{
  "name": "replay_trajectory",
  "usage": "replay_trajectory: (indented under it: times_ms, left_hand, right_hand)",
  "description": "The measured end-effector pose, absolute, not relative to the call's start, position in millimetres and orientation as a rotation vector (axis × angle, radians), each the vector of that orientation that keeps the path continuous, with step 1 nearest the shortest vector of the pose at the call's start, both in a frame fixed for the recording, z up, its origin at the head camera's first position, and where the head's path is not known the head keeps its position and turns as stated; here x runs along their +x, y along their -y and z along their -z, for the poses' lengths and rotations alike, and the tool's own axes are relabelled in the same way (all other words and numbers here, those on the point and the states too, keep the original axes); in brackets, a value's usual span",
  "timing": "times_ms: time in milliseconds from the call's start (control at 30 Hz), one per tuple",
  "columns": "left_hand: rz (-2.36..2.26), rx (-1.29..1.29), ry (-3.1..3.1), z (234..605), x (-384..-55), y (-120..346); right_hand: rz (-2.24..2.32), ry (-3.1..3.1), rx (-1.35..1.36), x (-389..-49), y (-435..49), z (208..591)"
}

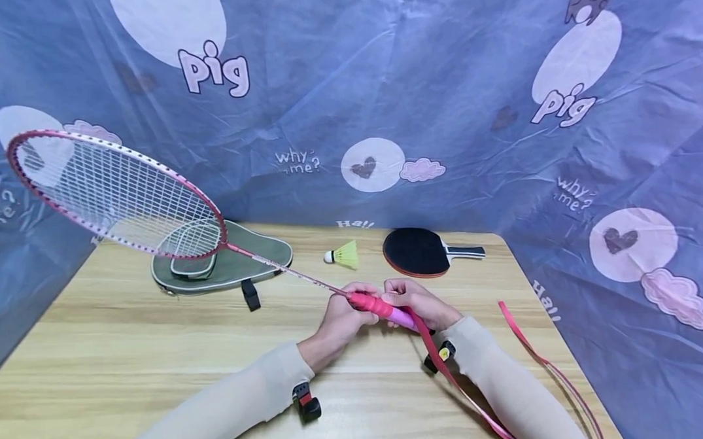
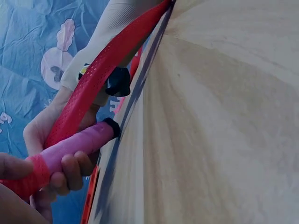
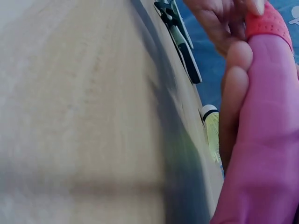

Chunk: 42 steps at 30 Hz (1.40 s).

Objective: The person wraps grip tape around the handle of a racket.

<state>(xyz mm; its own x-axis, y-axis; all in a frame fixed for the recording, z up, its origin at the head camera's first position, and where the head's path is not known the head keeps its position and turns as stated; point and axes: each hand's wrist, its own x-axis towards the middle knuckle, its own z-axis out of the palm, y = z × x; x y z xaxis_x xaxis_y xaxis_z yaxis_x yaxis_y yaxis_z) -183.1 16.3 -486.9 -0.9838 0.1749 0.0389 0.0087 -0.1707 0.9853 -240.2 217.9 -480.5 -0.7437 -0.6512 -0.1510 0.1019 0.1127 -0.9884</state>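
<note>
Pink handle [image 3: 266, 130]: left hand [image 1: 345, 316] and right hand [image 1: 421, 300] gripping it, red tape [image 2: 97, 77] maybe thumb-pinned; looks mid-wrap, needs tension next.

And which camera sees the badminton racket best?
The head view: it shows the racket from strings to handle. The left wrist view shows only the handle with its black end; the right wrist view, just a handle close-up.

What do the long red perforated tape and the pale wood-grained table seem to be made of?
The long red perforated tape looks matte and synthetic, perhaps rubbery: it bends smoothly and shows small holes. The pale wood-grained table looks satiny, with streaky grain: perhaps wood or printed laminate.
</note>
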Motion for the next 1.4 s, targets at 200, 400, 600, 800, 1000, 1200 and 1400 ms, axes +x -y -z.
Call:
replay_trajectory:
  times_ms: [200, 400, 600, 800, 1000, 1200, 1400]
  left_hand:
    - [-2.275, 0.181, -2.061, 487.0, -182.4, -18.0]
    - [-2.260, 0.094, -2.153, 488.1, -183.1, -17.3]
    - [-2.251, 0.047, -2.173, 486.1, -183.0, -15.6]
    - [-2.273, 0.044, -2.102, 484.7, -183.6, -14.2]
    - [-2.311, 0.063, -1.995, 484.7, -182.8, -13.3]
    - [-2.325, 0.123, -1.949, 485.8, -183.6, -13.7]
    - [-2.314, 0.151, -1.945, 486.7, -183.9, -13.5]
  right_hand:
    - [1.733, -2.013, -0.592, -234.9, -211.7, 477.9]
    - [1.712, -2.156, -0.629, -232.1, -207.7, 478.5]
    - [1.669, -2.150, -0.643, -234.7, -209.9, 474.9]
    - [1.517, -2.153, -0.712, -242.0, -218.5, 466.7]
    - [1.393, -2.158, -0.741, -246.1, -224.2, 459.0]
    - [1.393, -2.151, -0.646, -248.7, -226.0, 458.6]
    - [1.401, -2.166, -0.551, -250.8, -227.1, 460.6]
